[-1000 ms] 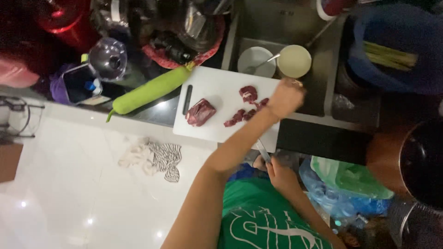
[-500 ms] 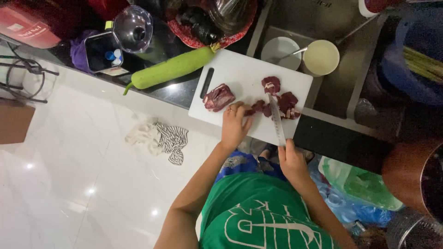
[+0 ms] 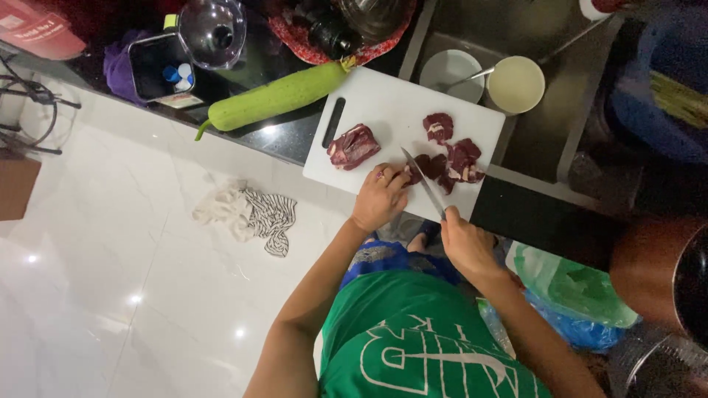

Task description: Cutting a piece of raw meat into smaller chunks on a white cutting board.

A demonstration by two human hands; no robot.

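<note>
A white cutting board [image 3: 391,103] lies on the dark counter with several pieces of red raw meat on it. A large chunk [image 3: 353,145] sits near the board's handle slot, and cut pieces [image 3: 453,158] lie to the right. My left hand [image 3: 379,199] presses down on a piece of meat at the board's near edge. My right hand [image 3: 466,243] grips a knife [image 3: 422,180], its blade angled over the meat beside my left fingers.
A long green gourd [image 3: 274,97] lies left of the board. Behind the board stand a bowl with a spoon [image 3: 450,72] and a cream cup [image 3: 516,84]. A striped cloth [image 3: 251,212] lies on the white floor. Plastic bags [image 3: 571,295] sit at my right.
My left hand came back from the far right of the board to the near edge. My right hand brought the knife up onto the board, against the meat.
</note>
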